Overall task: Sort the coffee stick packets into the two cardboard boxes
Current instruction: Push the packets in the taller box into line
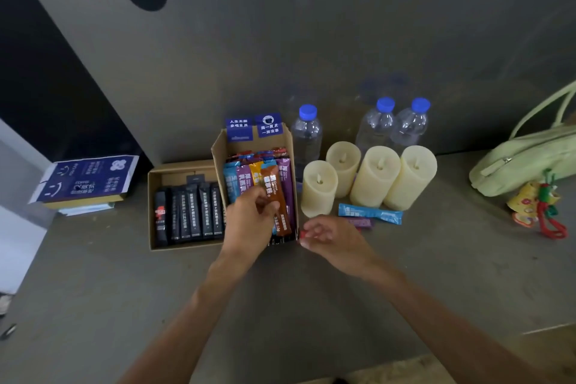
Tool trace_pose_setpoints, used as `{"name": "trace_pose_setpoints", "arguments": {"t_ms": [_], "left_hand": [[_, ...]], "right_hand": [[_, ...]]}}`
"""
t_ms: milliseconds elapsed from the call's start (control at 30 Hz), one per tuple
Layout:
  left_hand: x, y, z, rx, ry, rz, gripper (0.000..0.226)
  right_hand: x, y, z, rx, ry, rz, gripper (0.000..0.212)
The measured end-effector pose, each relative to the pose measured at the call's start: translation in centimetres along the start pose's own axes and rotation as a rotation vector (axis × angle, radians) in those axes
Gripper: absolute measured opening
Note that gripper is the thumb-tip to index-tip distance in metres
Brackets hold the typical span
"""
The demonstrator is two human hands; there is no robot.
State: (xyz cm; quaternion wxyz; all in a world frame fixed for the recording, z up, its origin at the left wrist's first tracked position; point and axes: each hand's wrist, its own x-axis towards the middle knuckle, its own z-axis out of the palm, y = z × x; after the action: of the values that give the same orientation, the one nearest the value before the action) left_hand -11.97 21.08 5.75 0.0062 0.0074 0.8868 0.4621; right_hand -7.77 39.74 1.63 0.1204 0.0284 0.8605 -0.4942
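Open counter [109, 290] ran across the lower frame, so I had a wide way in from the bottom and lower left. Four candles [319, 188] crowded just right of the taller cardboard box [218, 146], water bottles [307, 134] behind them, loose packets [371, 213] in front. A grey panel [280, 40] walled off the top; a green bag [526, 159] filled the right edge.

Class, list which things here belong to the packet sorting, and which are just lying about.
Job: left box, right box, brown packet in left hand, blue packet, purple packet.
Lying about: candles, water bottles, green bag.
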Motion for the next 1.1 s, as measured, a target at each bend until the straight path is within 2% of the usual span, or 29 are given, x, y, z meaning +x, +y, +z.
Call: {"name": "trace_pose_setpoints", "arguments": {"t_ms": [133, 233, 367, 533, 767, 933, 1100], "left_hand": [[0.6, -0.1, 1.1, 0.017, -0.019, 0.050, 0.013], [1.0, -0.3, 1.9, 0.058, 0.017, 0.099, 0.009], [1.1, -0.6, 2.3, 0.140, 0.080, 0.189, 0.027], [0.6, -1.7, 2.2, 0.290, 0.086, 0.345, 0.026], [-0.2, -4.2, 2.3, 0.625, 0.115, 0.562, 0.060], [0.3, -5.2, 2.7, 0.647, 0.107, 0.668, 0.073], [0.7, -5.1, 2.9, 0.696, 0.098, 0.703, 0.074]], "right_hand": [[0.3, -0.3, 0.7, -0.041, -0.005, 0.004, 0.020], [0.5, 0.0, 1.1, -0.109, 0.021, 0.019, 0.015], [0.8, 0.2, 1.5, -0.130, 0.018, 0.020, 0.009], [1.2, 0.6, 1.8, -0.142, 0.021, 0.007, 0.011], [1.6, 0.8, 2.0, -0.124, 0.029, 0.008, 0.013], [1.6, 0.4, 2.1, -0.129, 0.023, 0.004, 0.009], [1.8, 0.3, 2.2, -0.115, 0.027, 0.016, 0.012]]}}
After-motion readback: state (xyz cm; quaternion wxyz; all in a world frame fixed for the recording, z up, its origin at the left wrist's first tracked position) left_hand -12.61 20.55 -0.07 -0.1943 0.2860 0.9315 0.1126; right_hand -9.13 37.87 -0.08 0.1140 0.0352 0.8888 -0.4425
